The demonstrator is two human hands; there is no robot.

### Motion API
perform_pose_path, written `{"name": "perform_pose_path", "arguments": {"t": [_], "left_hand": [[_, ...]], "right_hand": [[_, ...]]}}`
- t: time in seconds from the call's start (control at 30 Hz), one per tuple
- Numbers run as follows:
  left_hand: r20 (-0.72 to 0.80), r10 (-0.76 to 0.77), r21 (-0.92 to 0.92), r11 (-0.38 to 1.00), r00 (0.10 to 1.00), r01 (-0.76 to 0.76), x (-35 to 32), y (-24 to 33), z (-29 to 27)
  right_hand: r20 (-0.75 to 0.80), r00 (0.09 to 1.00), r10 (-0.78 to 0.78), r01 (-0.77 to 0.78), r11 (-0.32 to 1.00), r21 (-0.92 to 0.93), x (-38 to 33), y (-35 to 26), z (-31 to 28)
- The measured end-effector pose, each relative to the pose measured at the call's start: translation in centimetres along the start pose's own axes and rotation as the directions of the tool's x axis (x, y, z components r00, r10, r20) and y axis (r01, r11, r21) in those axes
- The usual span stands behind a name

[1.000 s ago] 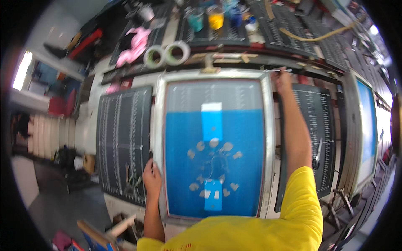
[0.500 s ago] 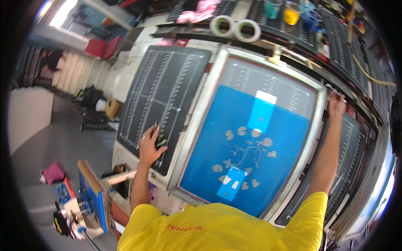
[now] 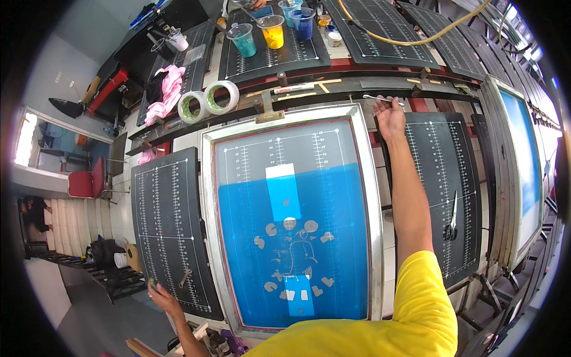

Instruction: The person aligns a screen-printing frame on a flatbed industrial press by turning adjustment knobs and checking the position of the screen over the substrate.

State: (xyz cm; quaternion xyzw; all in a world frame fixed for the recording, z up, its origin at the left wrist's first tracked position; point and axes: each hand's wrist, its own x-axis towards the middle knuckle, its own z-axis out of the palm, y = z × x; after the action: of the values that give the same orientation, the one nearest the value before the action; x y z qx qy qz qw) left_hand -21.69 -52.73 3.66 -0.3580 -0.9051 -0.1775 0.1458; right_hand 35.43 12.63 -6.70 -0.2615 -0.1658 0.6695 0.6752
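Observation:
In front of me lies a framed printing screen with a blue coating and pale figures in it, its metal frame over a dark board. At its far right corner my right hand is closed around a slim silver wrench, held near the rail. My left hand is at the near left edge of the left gridded board, fingers curled on a small green-and-dark thing that I cannot make out fully. Beside it on that board lies another wrench.
Scissors lie on the right board. Two tape rolls stand on the far rail, with pink cloth to their left. Beyond are cups of teal, yellow and blue ink. Another screen stands far right.
My view has turned to the right. My left hand has drawn back from the middle of the left board to its edge, uncovering the wrench there. My right hand stays near the frame's far right corner.

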Motion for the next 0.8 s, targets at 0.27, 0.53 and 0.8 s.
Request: {"name": "perform_pose_path", "arguments": {"t": [0.27,0.53,0.8], "left_hand": [[0.116,-0.137,-0.640,0.747,0.984,0.179,12.8,16.9,0.2],[0.281,0.471,-0.957,0.206,0.836,0.206,17.5,44.7,7.6],[0.138,0.737,-0.975,-0.017,0.661,0.223,17.2,61.3,14.1]], "right_hand": [[0.025,0.999,-0.036,0.035,0.999,0.014,-1.0,0.5,1.1],[0.056,0.995,-0.082,0.086,0.993,-0.085,-1.6,0.1,2.2],[0.016,1.000,-0.024,0.025,0.997,-0.075,-1.9,-0.3,2.9]]}}
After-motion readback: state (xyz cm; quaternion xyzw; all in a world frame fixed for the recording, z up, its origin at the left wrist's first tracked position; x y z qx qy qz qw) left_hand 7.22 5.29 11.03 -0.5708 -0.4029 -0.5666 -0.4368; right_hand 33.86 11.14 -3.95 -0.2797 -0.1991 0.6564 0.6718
